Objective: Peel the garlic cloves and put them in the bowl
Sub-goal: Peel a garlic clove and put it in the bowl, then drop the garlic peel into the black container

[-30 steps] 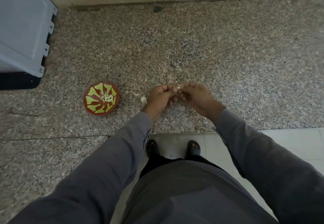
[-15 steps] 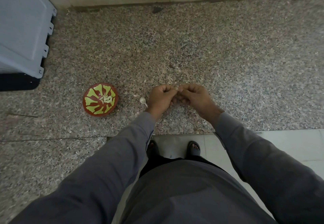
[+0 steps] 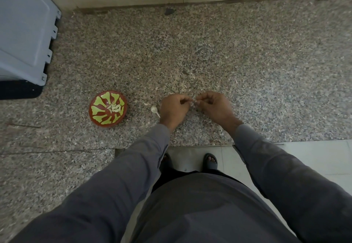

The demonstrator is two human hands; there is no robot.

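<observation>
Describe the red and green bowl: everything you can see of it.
The bowl is small and round, its inside glossy red-brown with yellow-green splashes fanning out from the middle. It sits upright on the speckled stone counter, left of the left hand, which does not touch it. A few pale peeled garlic cloves lie at its bottom. A garlic piece with a stem lies between bowl and hand.

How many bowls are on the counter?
1. The red bowl with green markings sits on the speckled counter, to the left of the left hand, with pale garlic pieces inside. No other bowl shows in this view.
</observation>
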